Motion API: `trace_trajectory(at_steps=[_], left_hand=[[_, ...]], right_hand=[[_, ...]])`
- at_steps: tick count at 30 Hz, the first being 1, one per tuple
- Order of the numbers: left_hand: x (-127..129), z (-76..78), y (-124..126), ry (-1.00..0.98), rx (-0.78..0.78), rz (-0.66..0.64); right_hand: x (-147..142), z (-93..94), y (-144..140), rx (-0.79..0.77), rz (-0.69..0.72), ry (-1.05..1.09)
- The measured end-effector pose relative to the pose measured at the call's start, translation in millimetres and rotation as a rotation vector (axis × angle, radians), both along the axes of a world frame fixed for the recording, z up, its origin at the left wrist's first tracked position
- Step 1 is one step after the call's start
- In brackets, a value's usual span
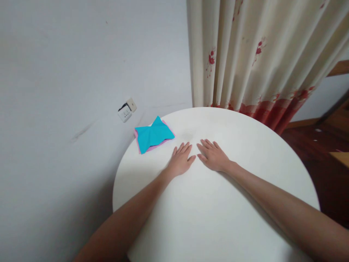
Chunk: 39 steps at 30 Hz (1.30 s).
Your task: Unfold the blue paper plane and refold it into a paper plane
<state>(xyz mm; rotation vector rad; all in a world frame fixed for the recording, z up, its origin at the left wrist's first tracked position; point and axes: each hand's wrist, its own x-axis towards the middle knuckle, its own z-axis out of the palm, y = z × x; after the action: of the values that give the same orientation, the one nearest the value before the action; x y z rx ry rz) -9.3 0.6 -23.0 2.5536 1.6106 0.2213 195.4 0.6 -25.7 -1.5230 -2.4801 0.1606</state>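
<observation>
My left hand (180,160) lies palm down on the round white table (207,211), fingers stretched out and a little apart. Beside it, a short gap away, my right hand (213,156) rests flat in the same way. Neither hand holds anything. Up and to the left of my left hand is a blue sheet of creased paper (155,135), shaped like a bow with pointed corners. Pink paper (156,147) shows beneath its edges. Both sheets lie near the table's far left edge, apart from my fingers.
A pale wall (68,72) stands close along the table's left side, with a white socket plate (125,113) on it. Cream curtains (231,54) with red flowers hang behind the table. Dark wooden floor (305,145) shows at the right.
</observation>
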Motion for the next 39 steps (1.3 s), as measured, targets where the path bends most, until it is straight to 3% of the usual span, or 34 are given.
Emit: trace_trajectory(at_steps=[10,16,18,21,26,32,39], left_hand=[[-2,1.4,0,-0.097,-0.016,-0.013],[-13,11.2,15,-0.361,0.132,-0.056],[-29,20.7,26,-0.397,0.227,-0.008],[-65,30.8,44,-0.344,0.357,0.197],[-105,23.4,61,-0.210,0.316,0.404],[-102,12.2,63,-0.063,0.269,0.522],[-101,15.4,63,-0.084,0.313,0.581]], right_hand=[[1,0.4,1,0.016,0.007,0.019],[1,1.0,1,0.003,0.004,0.030],[1,1.4,1,-0.003,0.009,0.029],[2,1.9,0,-0.002,0.017,0.038],[2,3.7,-1,-0.001,0.020,0.055],[3,6.5,-2,-0.013,0.030,0.067],[4,8.9,-4,-0.015,0.028,0.074]])
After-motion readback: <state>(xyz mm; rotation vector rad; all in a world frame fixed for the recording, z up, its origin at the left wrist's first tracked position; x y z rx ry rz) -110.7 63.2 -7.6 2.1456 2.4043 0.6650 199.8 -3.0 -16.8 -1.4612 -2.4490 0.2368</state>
